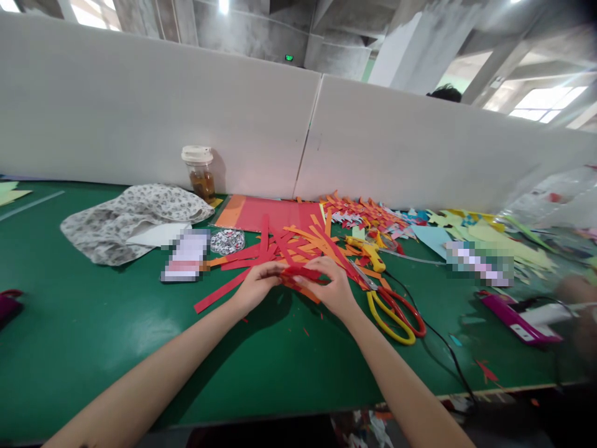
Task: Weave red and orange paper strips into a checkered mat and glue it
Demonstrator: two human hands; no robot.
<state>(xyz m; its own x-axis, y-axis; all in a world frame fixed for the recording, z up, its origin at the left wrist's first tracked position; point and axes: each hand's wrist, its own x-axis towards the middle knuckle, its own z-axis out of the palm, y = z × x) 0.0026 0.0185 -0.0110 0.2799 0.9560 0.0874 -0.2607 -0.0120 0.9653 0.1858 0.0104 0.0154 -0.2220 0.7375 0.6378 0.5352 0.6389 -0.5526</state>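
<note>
Between my two hands is a red paper strip (302,272), curved or folded, held just above the table. My left hand (255,285) pinches its left end with the fingertips. At the other end, the thumb and fingers of my right hand (334,287) are closed on the strip. Behind and under the hands lies a loose pile of red and orange paper strips (275,246). Scissors (392,317) with one yellow and one red handle loop rest right of my right hand. A yellow glue gun (372,254) lies just beyond them.
Red sheets (280,214), a lidded drink cup (199,171) and a patterned cloth (125,224) lie toward the white partition (186,93). Cut paper pieces (368,214) heap at the back right. A black cable (436,333) crosses the green table (270,373). A magenta device (517,320) sits right, near a blurred hand.
</note>
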